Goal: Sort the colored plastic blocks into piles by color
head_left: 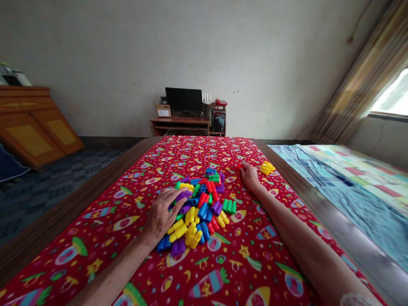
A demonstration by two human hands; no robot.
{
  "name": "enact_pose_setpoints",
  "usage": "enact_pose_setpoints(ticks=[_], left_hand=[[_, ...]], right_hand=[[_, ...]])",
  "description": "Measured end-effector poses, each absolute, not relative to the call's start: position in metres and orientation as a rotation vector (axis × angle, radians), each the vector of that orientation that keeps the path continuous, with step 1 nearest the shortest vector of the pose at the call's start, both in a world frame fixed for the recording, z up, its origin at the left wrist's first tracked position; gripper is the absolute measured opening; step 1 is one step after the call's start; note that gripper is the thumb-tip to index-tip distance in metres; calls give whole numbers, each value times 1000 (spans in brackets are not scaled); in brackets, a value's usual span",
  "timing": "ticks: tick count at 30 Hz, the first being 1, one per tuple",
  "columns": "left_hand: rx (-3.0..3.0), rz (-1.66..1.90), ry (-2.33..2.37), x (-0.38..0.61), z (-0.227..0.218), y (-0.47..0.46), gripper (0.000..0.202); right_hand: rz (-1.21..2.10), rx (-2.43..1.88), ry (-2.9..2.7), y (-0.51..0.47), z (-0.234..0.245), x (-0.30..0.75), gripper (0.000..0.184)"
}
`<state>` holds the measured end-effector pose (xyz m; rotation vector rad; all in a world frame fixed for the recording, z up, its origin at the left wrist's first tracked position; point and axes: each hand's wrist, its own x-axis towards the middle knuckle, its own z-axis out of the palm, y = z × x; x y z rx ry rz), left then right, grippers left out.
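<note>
A heap of plastic toy building blocks (204,210) in yellow, blue, red, green and purple lies on the red patterned cloth (210,278). These blocks look like short rounded tubes joined side by side. At the heap's left edge, my left hand (162,212) is closed around a purple block (184,195), partly hidden by the fingers. My right hand (250,175) rests farther out to the right, its fingertips closed on a red block (238,167) at the cloth. Just right of that hand sits a small group of yellow blocks (267,168), apart from the heap.
The cloth covers a long dark wooden table (296,199). Beyond its far end stands a desk (180,121) with a monitor (184,99). A bed (360,182) lies along the right, and a wooden cabinet (35,123) stands at the left.
</note>
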<state>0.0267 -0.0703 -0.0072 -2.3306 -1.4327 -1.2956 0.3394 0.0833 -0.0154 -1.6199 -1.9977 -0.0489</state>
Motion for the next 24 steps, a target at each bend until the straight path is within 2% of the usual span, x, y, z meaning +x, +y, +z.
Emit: enact_pose_setpoints(ticks=[5, 9, 12, 17, 19, 21, 24], left_hand=[[-2334, -1300, -1367, 26, -8, -68, 38], [-2348, -1288, -1377, 25, -8, -69, 38], [-2344, -1282, -1399, 25, -7, -70, 39], [-2363, -1272, -1396, 26, -5, -69, 40], [-2396, -1270, -1368, 26, -5, -68, 39], [-2405, -1276, -1355, 25, -7, -67, 36], [-2389, -1291, -1379, 26, -10, -66, 28]], right_hand=[[-26, -1773, -2038, 79, -15, 332, 24], [-90, -1769, -2048, 71, -6, 329, 37], [-104, -1536, -2072, 58, 11, 318, 39], [183, -913, -2287, 9, 38, 263, 37], [202, -665, -2406, -10, 40, 241, 36], [102, -590, -2473, -19, 38, 230, 35], [-11, -745, -2467, -8, 30, 239, 34]])
